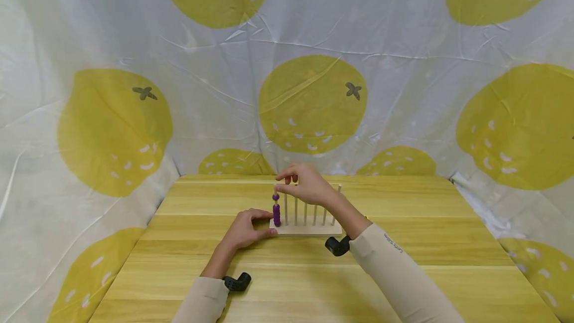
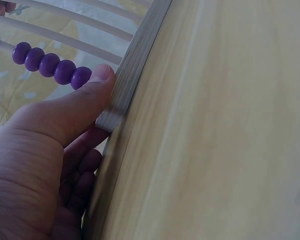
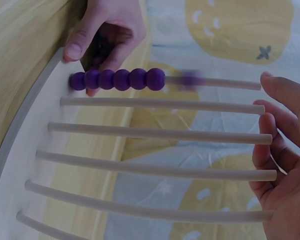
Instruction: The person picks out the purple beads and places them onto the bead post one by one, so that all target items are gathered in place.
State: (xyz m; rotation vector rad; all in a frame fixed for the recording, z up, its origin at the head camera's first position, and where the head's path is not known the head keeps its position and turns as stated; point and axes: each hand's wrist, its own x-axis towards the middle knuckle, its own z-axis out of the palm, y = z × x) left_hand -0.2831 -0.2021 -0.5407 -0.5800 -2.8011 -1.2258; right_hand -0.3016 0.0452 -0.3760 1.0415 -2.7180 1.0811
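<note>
A pale wooden peg stand has a flat base (image 1: 307,231) and several upright pegs (image 3: 160,135). Purple beads (image 3: 121,80) are stacked low on the leftmost peg. Higher on that same peg, apart from the stack, one more purple bead (image 3: 190,80) is blurred. My left hand (image 1: 244,228) grips the base's left end, its thumb beside the lowest beads in the left wrist view. Above the peg tops is my right hand (image 1: 309,183); its thumb is near the tip of the beaded peg, and the bent fingers hold nothing.
The stand rests on a wood-grain table (image 1: 403,283). Behind the table hangs a pale cloth (image 1: 399,103) printed with yellow fruit. A small yellow thing (image 1: 366,217) shows partly behind the right forearm. Black wrist cameras (image 1: 337,246) are worn on both wrists.
</note>
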